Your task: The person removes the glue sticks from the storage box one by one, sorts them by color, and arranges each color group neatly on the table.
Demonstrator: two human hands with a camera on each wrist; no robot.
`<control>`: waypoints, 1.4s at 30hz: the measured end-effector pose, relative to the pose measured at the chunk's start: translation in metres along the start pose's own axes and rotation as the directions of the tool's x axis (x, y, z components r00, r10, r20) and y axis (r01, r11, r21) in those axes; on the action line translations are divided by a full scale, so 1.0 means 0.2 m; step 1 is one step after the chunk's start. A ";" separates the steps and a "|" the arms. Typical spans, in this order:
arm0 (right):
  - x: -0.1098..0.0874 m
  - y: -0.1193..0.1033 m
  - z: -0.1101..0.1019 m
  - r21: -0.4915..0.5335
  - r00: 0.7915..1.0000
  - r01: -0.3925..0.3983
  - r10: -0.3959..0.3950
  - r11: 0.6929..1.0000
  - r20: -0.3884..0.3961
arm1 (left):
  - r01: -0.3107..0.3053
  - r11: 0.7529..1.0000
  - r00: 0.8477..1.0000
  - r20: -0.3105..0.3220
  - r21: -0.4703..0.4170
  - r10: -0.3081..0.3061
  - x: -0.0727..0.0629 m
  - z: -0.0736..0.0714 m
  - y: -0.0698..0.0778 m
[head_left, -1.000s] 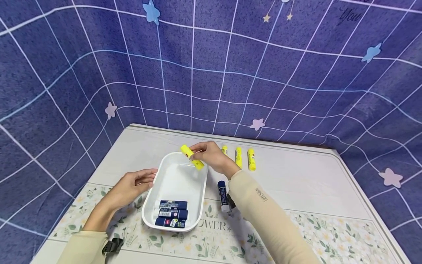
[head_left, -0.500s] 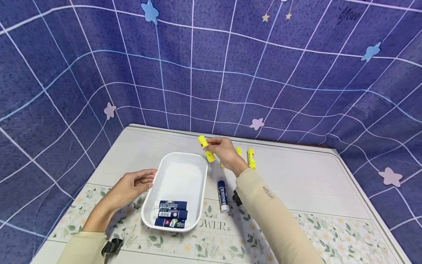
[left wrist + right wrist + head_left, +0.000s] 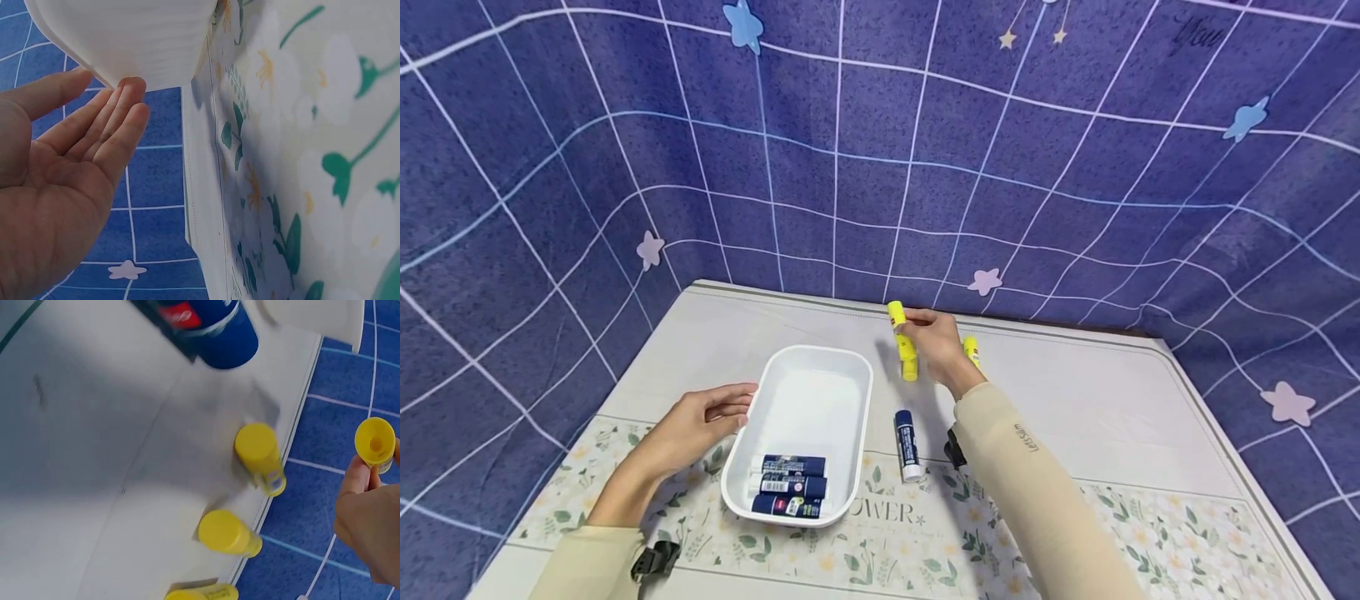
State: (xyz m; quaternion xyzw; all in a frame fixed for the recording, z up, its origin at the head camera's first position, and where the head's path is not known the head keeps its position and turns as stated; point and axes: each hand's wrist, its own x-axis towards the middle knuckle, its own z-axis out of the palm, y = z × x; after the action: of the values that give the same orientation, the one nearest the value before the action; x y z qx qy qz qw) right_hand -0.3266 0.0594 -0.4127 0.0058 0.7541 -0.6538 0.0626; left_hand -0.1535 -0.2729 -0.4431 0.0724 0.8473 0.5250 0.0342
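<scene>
My right hand (image 3: 938, 343) pinches a yellow glue stick (image 3: 897, 325) above the table, beyond the tray's right side. The right wrist view shows the hollow end of this glue stick (image 3: 375, 434) between thumb and fingers. Below the hand, three more yellow glue sticks (image 3: 257, 450) lie in a row; in the head view the hand partly covers them. My left hand (image 3: 696, 425) touches the left rim of a white tray (image 3: 808, 400), thumb and fairly straight fingertips at its edge. Several navy glue sticks (image 3: 793, 485) lie side by side in the tray's near end.
A navy glue stick with a white end (image 3: 907, 446) lies on the table right of the tray. The tablecloth (image 3: 1075, 417) is white with a floral band. A blue gridded curtain (image 3: 880, 167) hangs behind and at the sides.
My right hand has moved right from over the tray's far end to the yellow glue stick row, carrying its glue stick, which now tilts more upright. My left hand and the tray stay in place.
</scene>
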 end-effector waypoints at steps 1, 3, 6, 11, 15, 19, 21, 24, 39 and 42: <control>0.00 0.00 -0.02 -0.004 1.000 -0.004 0.003 1.000 -0.012 | -0.003 1.000 1.000 0.003 0.000 0.003 0.00 0.00 0.00; 0.01 0.00 -0.05 -0.006 0.999 -0.010 0.010 1.000 -0.032 | -0.007 1.000 1.000 0.008 -0.005 0.007 0.01 0.00 0.00; 0.01 0.00 -0.09 -0.013 0.999 -0.027 0.026 1.000 -0.044 | -0.010 1.000 1.000 0.011 -0.007 0.010 0.01 0.00 -0.01; 0.02 0.03 -0.16 -0.032 0.996 -0.067 0.065 0.997 -0.058 | -0.007 1.000 1.000 0.009 -0.002 0.007 0.01 -0.01 -0.02; 0.04 0.05 -0.21 0.001 0.993 -0.066 0.066 0.998 -0.101 | -0.014 1.000 1.000 0.018 -0.005 0.014 0.01 -0.01 -0.02; 0.04 0.07 -0.26 0.005 0.990 -0.060 0.060 0.998 -0.131 | -0.012 1.000 1.000 0.022 -0.015 0.012 0.01 -0.02 -0.02; 0.05 0.08 -0.29 -0.014 0.988 -0.062 0.060 0.998 -0.140 | -0.015 1.000 1.000 0.023 -0.016 0.015 0.01 -0.02 -0.02; 0.06 0.09 -0.34 -0.029 0.986 -0.078 0.073 0.997 -0.153 | -0.013 1.000 1.000 0.022 -0.019 0.014 0.01 -0.02 -0.01; 0.04 0.18 -0.54 -0.038 0.963 -0.120 0.107 0.992 -0.245 | -0.004 1.000 1.000 0.018 0.007 0.004 0.00 -0.02 -0.02; 0.03 0.19 -0.58 -0.044 0.959 -0.126 0.110 0.991 -0.259 | -0.013 1.000 1.000 0.019 -0.002 0.013 0.01 -0.01 -0.02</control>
State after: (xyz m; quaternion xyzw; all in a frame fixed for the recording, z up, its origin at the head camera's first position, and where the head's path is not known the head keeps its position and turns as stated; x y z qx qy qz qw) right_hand -0.3389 0.1783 -0.4357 0.1333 0.7735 -0.6196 0.0036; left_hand -0.1562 -0.2767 -0.4456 0.0828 0.8461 0.5252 0.0388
